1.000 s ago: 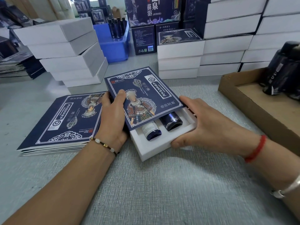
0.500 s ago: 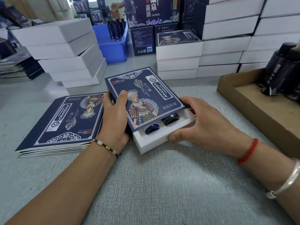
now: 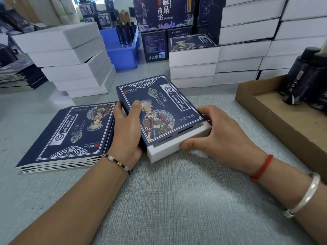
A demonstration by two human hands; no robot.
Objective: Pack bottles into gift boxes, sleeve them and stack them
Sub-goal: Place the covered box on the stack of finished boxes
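The white gift box (image 3: 178, 145) lies on the grey table (image 3: 177, 200), most of it inside the dark blue printed sleeve (image 3: 159, 110); only its near end sticks out. Dark bottle tops barely show in the gap under the sleeve's near edge. The left hand (image 3: 126, 128) grips the sleeve's left edge, thumb laid on the printed top and fingers curled under its side. The right hand (image 3: 217, 131) holds the box's exposed near-right corner, thumb pressed against the white near face, fingers curled round the right side.

Just left of the left hand lies a pile of flat sleeves (image 3: 70, 137). At the far left stands a leaning stack of white boxes (image 3: 70, 55), with more white boxes (image 3: 247, 46) stacked at the far right. A blue bin (image 3: 122, 50) holding dark bottles sits far behind. On the right, a cardboard tray (image 3: 276, 114) carries dark bottles (image 3: 304, 80).
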